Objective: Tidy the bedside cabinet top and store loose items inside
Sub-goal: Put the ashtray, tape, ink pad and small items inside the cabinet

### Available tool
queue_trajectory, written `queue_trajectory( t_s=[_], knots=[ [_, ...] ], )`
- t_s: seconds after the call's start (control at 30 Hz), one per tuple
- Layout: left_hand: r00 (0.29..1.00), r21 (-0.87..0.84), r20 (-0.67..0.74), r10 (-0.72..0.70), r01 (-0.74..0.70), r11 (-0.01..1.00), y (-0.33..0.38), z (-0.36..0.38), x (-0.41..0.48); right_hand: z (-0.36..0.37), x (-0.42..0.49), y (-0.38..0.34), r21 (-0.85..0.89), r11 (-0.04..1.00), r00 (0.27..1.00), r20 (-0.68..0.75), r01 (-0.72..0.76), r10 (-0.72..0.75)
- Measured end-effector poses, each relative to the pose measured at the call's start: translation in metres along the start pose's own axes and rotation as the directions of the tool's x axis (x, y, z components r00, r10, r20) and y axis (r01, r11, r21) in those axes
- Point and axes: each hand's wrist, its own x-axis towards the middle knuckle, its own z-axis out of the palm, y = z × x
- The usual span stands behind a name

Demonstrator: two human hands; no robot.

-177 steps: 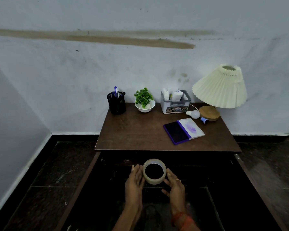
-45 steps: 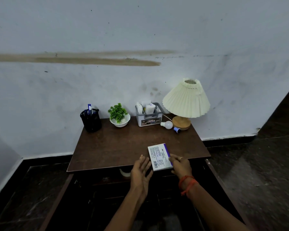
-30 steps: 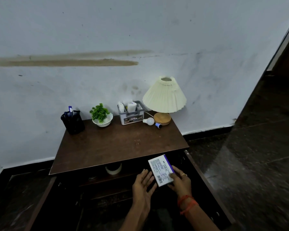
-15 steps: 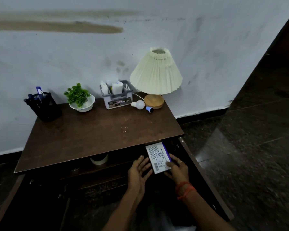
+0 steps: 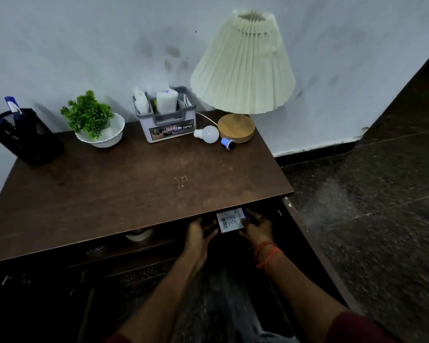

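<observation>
box (image 5: 229, 222): small, white, barcode face up, purple edge; gripped in my right hand (image 5: 258, 227) just under the cabinet top (image 5: 134, 189) front edge | tape roll (image 5: 138, 235): pale, on inside shelf, half hidden | bulb (image 5: 207, 134), blue cap (image 5: 227, 144): lying loose, back right of top

A cream pleated fabric lampshade (image 5: 245, 68) stands over a pale round wooden lamp base (image 5: 236, 127). Left of the lampshade are a white bulb (image 5: 208, 134), a grey plastic caddy (image 5: 166, 120), a green leafy plant (image 5: 87, 115) in a white scalloped bowl (image 5: 102, 141) and a black mesh pen holder (image 5: 22, 134). The wooden cabinet top (image 5: 134, 189) is dark brown. In front of the lampshade, a small white card box (image 5: 229, 221) shows black barcode print and a purple edge.
</observation>
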Motion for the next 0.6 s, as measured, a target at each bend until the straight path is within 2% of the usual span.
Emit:
queue_trajectory(
  t_s=[0.17,0.33,0.47,0.6],
  knots=[
    [1.000,0.015,0.004,-0.003,0.003,1.000,-0.001,-0.002,0.023,0.013,0.020,0.002,-0.069,0.997,0.998,-0.064,0.026,-0.030],
    [1.000,-0.068,0.022,0.020,-0.019,0.997,0.000,0.001,0.032,0.019,0.032,0.003,-0.117,0.993,0.990,-0.137,0.009,-0.025],
    [0.999,-0.104,0.023,0.026,-0.023,0.994,-0.002,0.000,0.033,0.016,0.019,-0.005,-0.160,0.986,0.985,-0.157,0.042,-0.067],
    [0.999,-0.065,0.036,0.003,-0.001,0.998,0.005,0.001,0.018,0.008,-0.002,-0.009,-0.141,0.987,0.982,-0.160,0.079,-0.102]
  ],
)
